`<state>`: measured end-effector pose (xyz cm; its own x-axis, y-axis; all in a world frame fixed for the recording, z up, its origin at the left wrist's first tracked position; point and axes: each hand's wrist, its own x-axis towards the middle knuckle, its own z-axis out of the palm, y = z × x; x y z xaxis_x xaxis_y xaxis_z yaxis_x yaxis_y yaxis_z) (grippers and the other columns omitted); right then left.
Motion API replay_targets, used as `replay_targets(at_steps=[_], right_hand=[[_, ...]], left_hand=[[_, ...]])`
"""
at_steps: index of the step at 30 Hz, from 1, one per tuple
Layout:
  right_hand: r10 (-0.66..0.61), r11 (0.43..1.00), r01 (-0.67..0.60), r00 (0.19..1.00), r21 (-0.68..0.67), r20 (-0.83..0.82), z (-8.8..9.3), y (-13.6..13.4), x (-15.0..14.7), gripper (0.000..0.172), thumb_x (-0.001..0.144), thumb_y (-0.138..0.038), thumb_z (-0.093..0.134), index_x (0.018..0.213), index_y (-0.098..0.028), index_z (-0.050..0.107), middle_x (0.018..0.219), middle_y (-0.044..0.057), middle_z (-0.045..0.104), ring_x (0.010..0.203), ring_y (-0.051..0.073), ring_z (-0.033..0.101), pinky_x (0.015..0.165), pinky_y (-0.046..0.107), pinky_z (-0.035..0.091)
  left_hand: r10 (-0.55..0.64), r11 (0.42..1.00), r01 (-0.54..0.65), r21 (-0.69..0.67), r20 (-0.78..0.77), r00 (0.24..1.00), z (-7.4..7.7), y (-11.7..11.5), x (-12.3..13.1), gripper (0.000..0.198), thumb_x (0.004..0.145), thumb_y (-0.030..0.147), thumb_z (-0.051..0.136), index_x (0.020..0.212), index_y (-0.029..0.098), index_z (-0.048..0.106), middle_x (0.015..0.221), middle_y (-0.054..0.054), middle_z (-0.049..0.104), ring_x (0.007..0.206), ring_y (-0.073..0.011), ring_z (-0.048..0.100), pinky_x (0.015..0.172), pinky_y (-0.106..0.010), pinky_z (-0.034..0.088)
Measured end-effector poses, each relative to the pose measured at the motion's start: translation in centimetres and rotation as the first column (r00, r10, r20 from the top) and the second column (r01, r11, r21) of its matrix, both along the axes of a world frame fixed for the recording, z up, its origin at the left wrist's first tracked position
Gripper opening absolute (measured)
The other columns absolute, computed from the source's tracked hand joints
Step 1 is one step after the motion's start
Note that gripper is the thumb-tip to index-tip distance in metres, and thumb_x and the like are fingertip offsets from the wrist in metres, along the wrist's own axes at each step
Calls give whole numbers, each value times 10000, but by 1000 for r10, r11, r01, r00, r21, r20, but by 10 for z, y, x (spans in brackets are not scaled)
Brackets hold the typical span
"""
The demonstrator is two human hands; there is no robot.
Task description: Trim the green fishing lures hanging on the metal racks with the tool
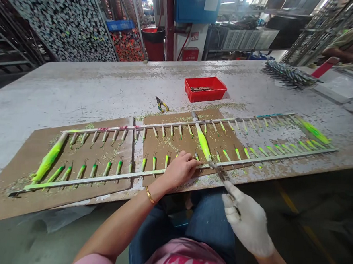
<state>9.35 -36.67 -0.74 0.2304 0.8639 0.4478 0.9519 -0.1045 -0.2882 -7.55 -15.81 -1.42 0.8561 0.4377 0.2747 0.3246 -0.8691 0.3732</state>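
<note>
A long frame of two thin metal rails lies across the table, its near rail [96, 179] and far rail [171, 125] joined by yellow-green coated crossbars. Small whitish and yellow-green rods with thin hooked ends line both rails. My bare left hand [180, 168], with a gold bracelet, is closed over the near rail, left of the middle crossbar [203, 141]. My white-gloved right hand [247, 220] grips a narrow dark metal hand tool [220, 171]. The tool's tip meets the near rail at the crossbar's lower end; its exact kind is unclear.
Brown cardboard sheets [16, 158] lie under the frame, scattered with yellow-green flakes. Pliers [161, 104] and a red bin [204, 94] of small metal pieces stand beyond. A pile of dark spiky strips [289, 75] lies far right, near another person's arm [345, 54].
</note>
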Motion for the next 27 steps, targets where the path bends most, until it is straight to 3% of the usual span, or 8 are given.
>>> replay_targets(at_steps=[2,4,8,13,17,21,25,27], right_hand=[[21,999,-19,998,-43,54,-3,3,-2,376,1012,-349,468,1287,-197,673,802,43,768,633,194,696,610,289,527],[16,999,-13,998,-46,67,-3,3,-2,364,1009,-335,481,1300,-215,665,847,50,776,653,191,699,622,284,520],[-20,996,18,1000,83,18,0,1,-2,391,985,-336,538,1342,-203,624,974,86,782,773,208,723,731,306,541],[19,1000,-16,989,-25,144,2,5,-4,357,1006,-338,480,1271,-203,678,684,20,716,559,182,644,558,287,453],[-22,996,14,995,84,97,4,4,-4,360,992,-338,528,1291,-185,658,845,66,768,671,196,687,677,305,494],[-9,1000,12,990,-20,139,4,5,-3,367,1006,-347,477,1276,-205,679,702,23,736,562,189,650,561,297,453],[-35,997,28,993,65,114,5,5,-3,361,995,-338,506,1276,-188,676,907,77,781,684,196,700,676,302,503],[-18,998,10,987,55,161,5,5,-4,366,996,-344,491,1265,-191,686,831,64,769,640,196,682,637,303,492]], left_hand=[[-5,1000,5,0,3,1000,0,0,-1,293,1028,246,455,1140,200,722,900,-89,626,893,-216,501,807,-338,433],[-10,1000,10,-1,-1,1000,1,0,-1,288,1024,239,459,1134,200,722,897,-89,625,894,-217,504,815,-344,435],[-19,1000,19,1,-1,1000,1,0,-1,281,1015,223,465,1124,203,723,898,-93,625,902,-220,509,818,-351,438],[-5,1000,5,7,2,1000,3,-1,-1,273,1015,224,468,1104,200,725,897,-91,624,901,-219,508,808,-343,435],[-10,1000,10,0,9,1000,3,-1,-1,278,1021,231,465,1095,194,730,902,-91,622,905,-217,510,813,-338,436],[-7,1000,7,-10,17,1000,2,-1,0,280,1024,235,466,1097,193,733,903,-90,624,897,-215,509,809,-339,437],[-16,1000,16,-5,23,1000,0,0,0,283,1027,248,465,1087,198,737,904,-88,626,898,-214,511,804,-336,434],[-12,1000,12,-2,30,999,0,1,0,286,1030,259,463,1081,197,738,908,-89,626,903,-215,511,805,-336,433]])
